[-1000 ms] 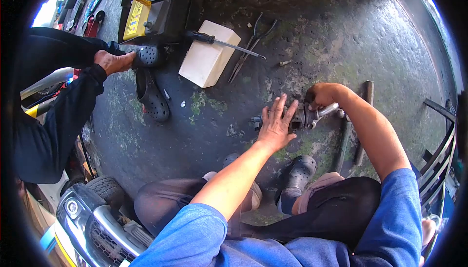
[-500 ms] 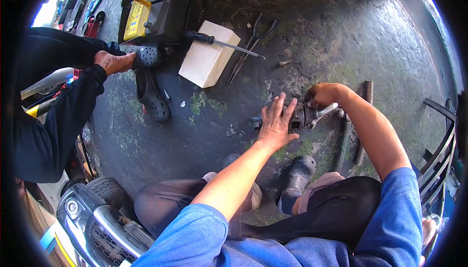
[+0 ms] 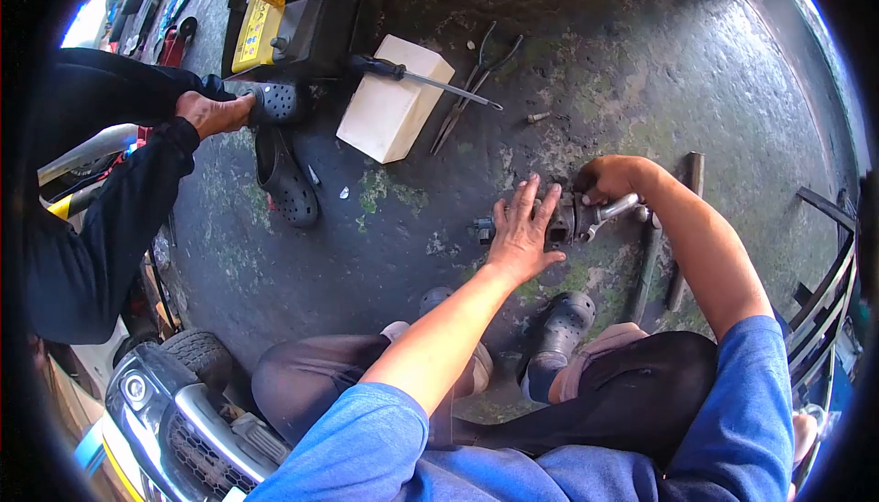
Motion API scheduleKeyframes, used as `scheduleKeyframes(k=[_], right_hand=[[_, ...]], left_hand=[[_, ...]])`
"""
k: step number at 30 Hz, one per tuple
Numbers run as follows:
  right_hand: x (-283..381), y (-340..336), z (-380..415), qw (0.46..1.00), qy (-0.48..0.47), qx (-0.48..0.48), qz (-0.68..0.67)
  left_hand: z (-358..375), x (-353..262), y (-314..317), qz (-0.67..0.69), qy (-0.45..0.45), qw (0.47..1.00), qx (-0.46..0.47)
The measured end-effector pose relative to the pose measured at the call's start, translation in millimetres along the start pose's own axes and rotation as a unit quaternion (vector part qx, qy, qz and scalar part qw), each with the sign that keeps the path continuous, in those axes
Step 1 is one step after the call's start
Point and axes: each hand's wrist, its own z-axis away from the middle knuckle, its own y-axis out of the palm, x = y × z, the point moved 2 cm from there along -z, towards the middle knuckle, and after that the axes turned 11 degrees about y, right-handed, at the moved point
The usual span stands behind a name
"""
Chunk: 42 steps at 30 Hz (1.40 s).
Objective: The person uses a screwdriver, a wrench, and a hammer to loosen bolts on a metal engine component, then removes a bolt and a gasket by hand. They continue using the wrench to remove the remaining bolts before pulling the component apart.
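Observation:
A dark, greasy metal part (image 3: 560, 224) with a squarish opening lies on the floor in front of me. My left hand (image 3: 522, 234) rests over its left side with fingers spread. At the part's far right end, my right hand (image 3: 606, 180) is curled, thumb bent inward; what its fingers grip is hidden. A silver wrench-like tool (image 3: 612, 212) lies across the right end of the part, just below my right hand, its ring-shaped end toward me. A hammer (image 3: 648, 255) lies right of it, its head partly behind my right wrist.
A long bar (image 3: 687, 227) lies beyond the hammer. Farther off are a bolt (image 3: 540, 118), long-nosed pliers (image 3: 476, 81), and a screwdriver (image 3: 421, 79) across a white box (image 3: 389, 113). A battery (image 3: 265, 30) stands upper left. Another person's foot (image 3: 215, 114) and clogs (image 3: 288, 190) are at left.
My right hand has turned slightly at the end of the metal part, and its thumb shows more. My left hand stays almost in place.

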Motion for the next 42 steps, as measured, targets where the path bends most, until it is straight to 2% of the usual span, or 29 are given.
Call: scheduleKeyframes(k=[1,4,7,10,13,16,19,22,25,28,31,34,37,40,42], right_hand=[[1,-1,2,1.000,0.011,0.013,-0.025],[1,-1,1,0.999,0.015,0.007,0.035],[0,1,-1,1.000,-0.007,0.002,0.027],[1,-1,-4,0.996,0.002,0.002,0.093],[3,1,-3,0.992,-0.065,-0.025,0.108],[0,0,2,0.999,0.009,0.027,-0.034],[1,0,1,0.998,-0.010,-0.017,0.057],[-1,1,2,0.997,-0.032,-0.041,0.050],[-1,-2,-1,0.999,0.027,0.024,0.026],[4,-2,-2,0.997,-0.015,-0.021,0.078],[10,-8,5,0.997,0.057,0.044,-0.009],[3,-2,-8,0.999,-0.004,0.040,0.008],[1,-5,-4,0.999,0.039,0.013,0.003],[1,0,-13,0.994,-0.003,0.001,0.110],[1,-1,-6,0.997,0.004,-0.003,0.074]], left_hand=[[0,0,0,0.000,0.000,1.000,0.002],[-1,0,-2,0.008,-0.001,1.000,0.001],[0,0,-2,0.006,-0.001,1.000,0.001],[-1,0,-2,0.001,-0.005,1.000,0.008],[-1,0,-1,0.006,-0.007,1.000,0.004],[-2,1,-2,0.016,0.001,1.000,0.012],[-4,1,-2,0.017,-0.003,1.000,0.013],[-4,-2,-2,0.014,-0.014,1.000,0.022],[-5,-2,-2,0.007,-0.015,0.999,0.032],[-5,-3,-1,0.003,-0.026,0.999,0.027],[-5,-1,0,0.009,-0.014,1.000,0.011],[-5,-2,0,0.002,-0.022,1.000,0.021],[-3,-3,-1,0.009,-0.016,1.000,0.022],[-5,-2,-2,0.014,-0.015,1.000,0.017],[-5,-3,-2,0.008,-0.018,1.000,0.022]])
